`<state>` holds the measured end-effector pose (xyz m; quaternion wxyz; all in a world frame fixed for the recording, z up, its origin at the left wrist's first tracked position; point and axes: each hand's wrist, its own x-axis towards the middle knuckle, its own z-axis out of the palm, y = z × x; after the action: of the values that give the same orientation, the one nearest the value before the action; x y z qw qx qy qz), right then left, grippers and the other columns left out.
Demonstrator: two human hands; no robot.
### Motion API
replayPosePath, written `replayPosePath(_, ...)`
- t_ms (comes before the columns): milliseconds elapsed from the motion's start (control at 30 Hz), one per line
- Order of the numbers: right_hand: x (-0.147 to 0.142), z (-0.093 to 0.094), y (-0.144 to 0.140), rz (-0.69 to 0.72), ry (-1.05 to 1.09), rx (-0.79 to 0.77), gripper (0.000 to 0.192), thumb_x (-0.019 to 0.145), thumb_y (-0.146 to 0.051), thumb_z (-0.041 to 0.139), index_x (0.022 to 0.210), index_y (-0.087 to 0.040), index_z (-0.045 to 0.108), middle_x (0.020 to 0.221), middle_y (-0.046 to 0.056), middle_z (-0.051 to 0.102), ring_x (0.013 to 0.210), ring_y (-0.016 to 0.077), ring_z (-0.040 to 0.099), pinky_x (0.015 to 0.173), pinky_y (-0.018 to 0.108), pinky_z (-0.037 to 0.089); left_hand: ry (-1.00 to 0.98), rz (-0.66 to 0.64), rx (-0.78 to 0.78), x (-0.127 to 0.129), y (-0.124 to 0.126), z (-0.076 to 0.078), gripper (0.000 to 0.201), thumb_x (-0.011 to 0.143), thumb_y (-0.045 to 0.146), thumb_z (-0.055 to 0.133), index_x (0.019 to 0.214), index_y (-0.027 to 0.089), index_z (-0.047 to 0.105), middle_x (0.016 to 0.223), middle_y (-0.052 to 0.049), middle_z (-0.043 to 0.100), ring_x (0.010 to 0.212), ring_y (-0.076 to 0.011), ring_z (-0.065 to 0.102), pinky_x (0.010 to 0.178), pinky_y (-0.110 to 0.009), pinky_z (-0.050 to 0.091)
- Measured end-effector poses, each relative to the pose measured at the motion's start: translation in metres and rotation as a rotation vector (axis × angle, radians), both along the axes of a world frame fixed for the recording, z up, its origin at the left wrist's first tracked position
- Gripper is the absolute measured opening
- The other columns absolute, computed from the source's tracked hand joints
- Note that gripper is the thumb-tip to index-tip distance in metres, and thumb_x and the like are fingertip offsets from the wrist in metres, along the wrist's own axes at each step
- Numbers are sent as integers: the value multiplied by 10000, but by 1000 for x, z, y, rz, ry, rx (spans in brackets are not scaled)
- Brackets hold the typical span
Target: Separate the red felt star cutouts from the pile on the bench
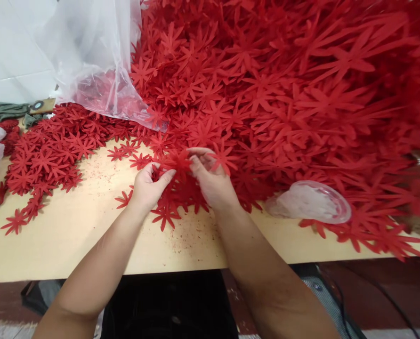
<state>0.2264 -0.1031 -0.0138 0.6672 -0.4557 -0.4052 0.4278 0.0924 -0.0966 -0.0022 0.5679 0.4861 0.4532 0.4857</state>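
Note:
Both my hands meet at the middle of a tan table (72, 230), over a small cluster of red flower-shaped cutouts. My left hand (148, 186) and my right hand (210, 176) pinch the same red cutout (176, 162) between thumbs and fingers, holding it just above the table. More loose cutouts (165, 214) lie under and around my wrists. A huge heap of the same red cutouts (284, 94) rises right behind my hands and fills the right side.
A clear plastic bag (90, 61) with some cutouts in it lies at the back left. A flatter spread of cutouts (44, 155) covers the left of the table. A clear plastic lid (312, 202) rests at the heap's foot on the right. Red crumbs dot the table.

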Motion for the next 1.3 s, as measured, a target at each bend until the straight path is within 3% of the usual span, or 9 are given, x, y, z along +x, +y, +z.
replayPosePath(100, -5, 2, -3, 115, -20, -12, 379, 571, -511, 805, 772, -233, 647, 787, -14, 657, 736, 129, 597, 718, 277, 518, -9, -21, 13, 0, -1, -1, 277, 644, 318, 766, 694, 170, 537, 643, 40, 574, 592, -74, 497, 605, -215, 425)
replayPosePath(200, -6, 2, -3, 107, -44, -30, 344, 590, -497, 793, 663, -205, 628, 679, -18, 628, 649, 117, 560, 649, 267, 497, 30, -20, 19, 1, -2, 0, 266, 649, 297, 764, 671, 169, 532, 613, 50, 548, 572, -68, 476, 590, -210, 411)
replayPosePath(433, 14, -8, 10, -222, -53, -66, 297, 736, -472, 652, 648, -209, 546, 570, -37, 511, 563, 112, 491, 631, 288, 489, 51, 21, 45, -2, 0, 6, 315, 593, 339, 799, 669, 172, 543, 607, 47, 563, 561, -72, 485, 570, -209, 414)
replayPosePath(567, 14, -14, 16, -225, -207, 54, 170, 795, -338, 568, 902, -208, 588, 852, 34, 640, 813, 167, 611, 829, 350, 526, 36, 99, 79, -5, 7, 1, 379, 569, 413, 810, 709, 173, 552, 660, 31, 593, 613, -89, 533, 627, -229, 452)
replayPosePath(767, 13, -18, 14, -319, -676, 117, 453, 760, -183, 549, 1213, -184, 558, 1168, 132, 548, 1147, 248, 530, 1063, 449, 416, 14, 102, 132, -8, 11, -2, 413, 624, 448, 776, 883, 183, 593, 864, -23, 665, 830, -147, 624, 787, -280, 499)
replayPosePath(933, 14, 0, 9, -314, -1009, 112, 542, 740, -81, 500, 1275, -154, 548, 1302, 170, 492, 1232, 303, 428, 1103, 502, 343, -91, 66, 46, -10, 10, 0, 310, 693, 392, 687, 922, 195, 618, 891, -23, 685, 820, -145, 639, 755, -268, 510)
replayPosePath(1067, 14, 27, 12, -211, -1067, 148, 479, 739, -10, 403, 1123, -170, 641, 1163, 128, 608, 1127, 270, 510, 1050, 469, 386, -45, 75, 46, -14, 16, 1, 257, 682, 352, 676, 851, 161, 641, 745, -15, 686, 710, -139, 640, 724, -280, 513)
replayPosePath(1200, 3, 43, 11, -180, -1011, 187, 246, 877, -229, 475, 1038, -161, 648, 1052, 123, 665, 1012, 248, 575, 976, 433, 434, 5, 83, 92, -18, 20, 5, 224, 659, 293, 694, 826, 151, 648, 634, 7, 661, 593, -123, 606, 637, -258, 499)
replayPosePath(1300, -14, 40, 7, -108, -912, 159, 296, 840, -351, 592, 1055, -149, 624, 1057, 133, 663, 1020, 237, 592, 947, 400, 460, -6, 87, 92, -19, 20, 9, 212, 636, 245, 695, 815, 158, 623, 563, 39, 616, 494, -90, 546, 544, -217, 461)
